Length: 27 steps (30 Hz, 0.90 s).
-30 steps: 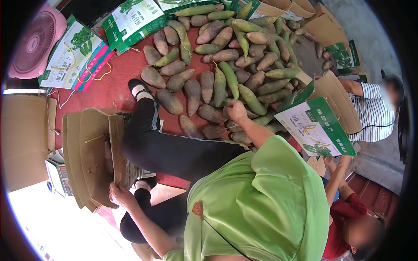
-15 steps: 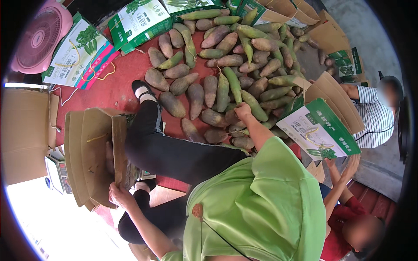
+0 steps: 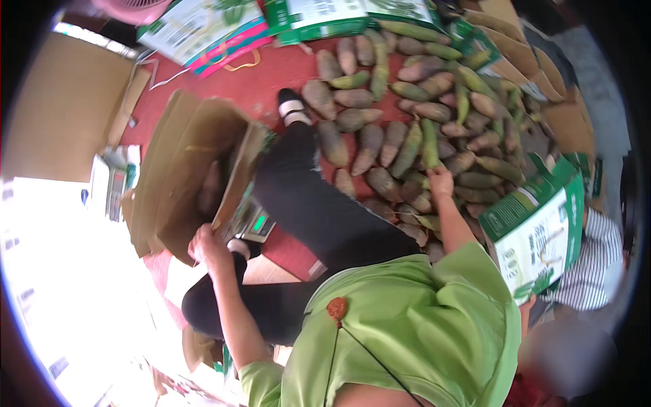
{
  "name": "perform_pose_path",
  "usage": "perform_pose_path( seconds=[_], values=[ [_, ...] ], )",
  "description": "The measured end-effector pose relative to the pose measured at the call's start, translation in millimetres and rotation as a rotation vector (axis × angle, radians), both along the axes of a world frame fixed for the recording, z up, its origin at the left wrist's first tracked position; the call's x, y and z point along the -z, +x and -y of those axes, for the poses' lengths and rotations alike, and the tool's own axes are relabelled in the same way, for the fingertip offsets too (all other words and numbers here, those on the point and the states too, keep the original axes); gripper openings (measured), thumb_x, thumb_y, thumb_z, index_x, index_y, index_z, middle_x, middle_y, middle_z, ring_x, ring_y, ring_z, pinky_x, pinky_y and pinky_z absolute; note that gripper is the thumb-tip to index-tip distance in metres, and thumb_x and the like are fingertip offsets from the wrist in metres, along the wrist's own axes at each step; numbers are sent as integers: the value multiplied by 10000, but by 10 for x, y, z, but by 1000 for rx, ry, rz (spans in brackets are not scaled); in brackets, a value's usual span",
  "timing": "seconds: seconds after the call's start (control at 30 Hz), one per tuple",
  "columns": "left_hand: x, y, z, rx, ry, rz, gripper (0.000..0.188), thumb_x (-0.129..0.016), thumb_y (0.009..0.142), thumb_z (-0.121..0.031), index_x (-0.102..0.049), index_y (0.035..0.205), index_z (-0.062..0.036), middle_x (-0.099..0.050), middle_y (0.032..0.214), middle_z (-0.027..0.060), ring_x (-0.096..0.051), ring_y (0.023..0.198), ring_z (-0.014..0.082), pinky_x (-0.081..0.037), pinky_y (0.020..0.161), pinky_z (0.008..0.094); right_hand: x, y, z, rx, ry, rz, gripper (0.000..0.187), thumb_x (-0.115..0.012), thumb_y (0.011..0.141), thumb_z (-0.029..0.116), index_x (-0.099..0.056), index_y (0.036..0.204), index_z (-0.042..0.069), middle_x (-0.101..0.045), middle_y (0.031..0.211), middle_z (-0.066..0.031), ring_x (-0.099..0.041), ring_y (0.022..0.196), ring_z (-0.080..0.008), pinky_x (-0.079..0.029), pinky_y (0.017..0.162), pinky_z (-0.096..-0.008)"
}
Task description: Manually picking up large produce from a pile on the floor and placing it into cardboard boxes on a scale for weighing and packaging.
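A long green radish [image 3: 430, 144] lies in the big pile [image 3: 461, 161], and its near end is in the right hand [image 3: 441, 182]. The fingers are closed on that end. I can't tell if the radish is lifted off the others. More radishes, some green and some brownish purple, are all around it on the red mat [image 3: 264, 81].

The hands are well apart. The left hand [image 3: 209, 247] grips the near edge of an open brown box [image 3: 163, 190]. The box is tilted, and something dark and round shows inside. A scale [image 3: 256, 224] with a green screen is just beside the box.

The person's bent leg [image 3: 312, 197] is between the box and the pile. To the right, another person's hand [image 3: 527, 305] touches a green and white carton [image 3: 539, 237]. Near it is someone in a striped shirt [image 3: 593, 264]. A pink fan [image 3: 139, 8] is at the top left.
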<state>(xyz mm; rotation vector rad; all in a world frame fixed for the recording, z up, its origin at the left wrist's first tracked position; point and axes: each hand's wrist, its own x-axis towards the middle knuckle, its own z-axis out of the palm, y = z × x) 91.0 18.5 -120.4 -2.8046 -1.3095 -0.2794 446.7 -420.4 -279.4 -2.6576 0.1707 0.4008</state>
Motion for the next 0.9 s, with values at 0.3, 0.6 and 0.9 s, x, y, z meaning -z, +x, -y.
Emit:
perform_pose_path(
  seconds=[0.3, 0.6, 0.9],
  values=[
    [-203, 61, 93, -91, -69, 4, 101, -608, 768, -56, -603, 866, -79, -641, 863, 91, -603, 885, 285, -388, 891, 416, -600, 487, -514, 21, 538, 30, 214, -633, 866, 209, -607, 822, 1, -563, 757, -45, -569, 702, -169, -483, 681, -329],
    [-242, 52, 100, -68, -76, 19, 44, -571, 798, -58, -592, 830, -78, -621, 826, 82, -592, 862, 278, -390, 874, 419, -2444, -41, -1663, -327, 989, -63, 171, -533, 949, 175, -653, 981, 57, -588, 806, 33, -518, 693, -41, -413, 599, -183],
    [-186, 35, 92, -72, -88, 18, 130, -504, 806, -50, -612, 866, -92, -644, 881, 75, -599, 911, 272, -390, 883, 428, -3285, -530, -3227, -717, 1330, -423, 210, -554, 940, 238, -601, 1005, 44, -653, 954, -59, -634, 727, -117, -503, 564, -242]
  ],
)
